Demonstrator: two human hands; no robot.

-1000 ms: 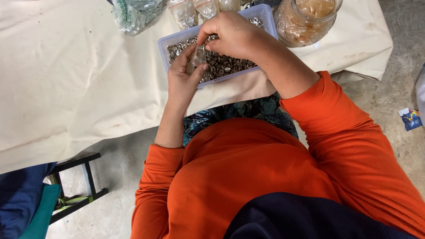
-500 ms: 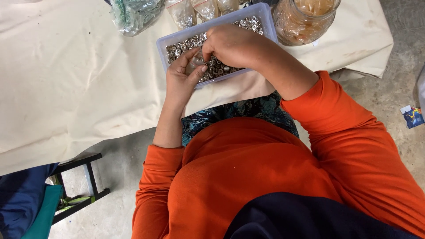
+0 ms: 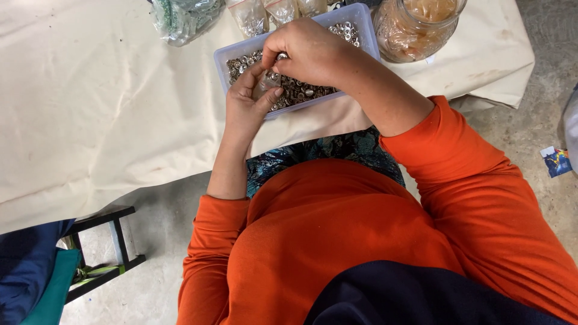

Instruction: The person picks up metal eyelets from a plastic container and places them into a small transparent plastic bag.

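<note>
A table draped in cream cloth [image 3: 102, 114] is filling the far part of the view, above a bare concrete floor [image 3: 150, 241]. At the table's near edge a pale blue plastic tray [image 3: 224, 60] is lying, filled with small silver metal fasteners [image 3: 301, 90]. The left hand [image 3: 247, 105] is reaching over the tray's near left rim, its fingers curled together around a small clear packet [image 3: 265, 84] held just above the fasteners. The right hand [image 3: 310, 51] is hovering over the tray's middle, its thumb and forefinger pinching together on a single silver fastener [image 3: 281, 56] right beside the packet's mouth. Far right of the tray a clear jar [image 3: 415, 30] is standing; small filled bags [image 3: 250, 18] are lying along the far edge. A dark stool frame [image 3: 114, 241] is showing at the near left.
</note>
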